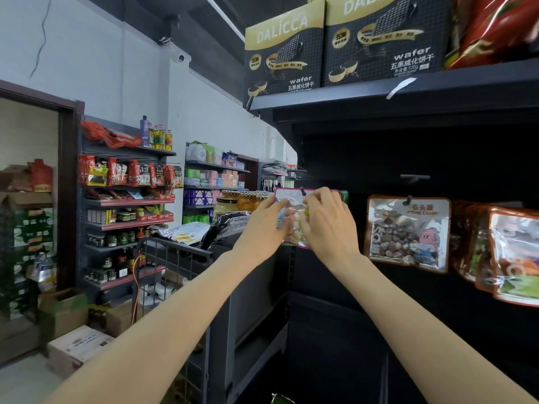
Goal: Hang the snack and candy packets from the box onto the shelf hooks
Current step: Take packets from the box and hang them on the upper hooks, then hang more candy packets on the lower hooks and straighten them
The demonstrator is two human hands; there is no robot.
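Observation:
A clear candy packet with a pink rim (292, 217) hangs at the left end of the dark shelf, its top hole at a black hook (302, 191). My left hand (264, 225) grips the packet's left side. My right hand (329, 220) pinches its upper right part near the hook. To the right, a stone candy packet (408, 231) hangs on another hook (409, 199). Further right hang orange-rimmed packets (507, 252). An empty hook (414, 177) sticks out higher up. The box of packets is not in view.
Black wafer cartons (335, 45) stand on the top shelf (408, 88). A black wire cart (178, 258) with packets stands below my left arm. Stocked shelves (128, 199) line the far wall. Cardboard boxes (78, 348) lie on the floor at left.

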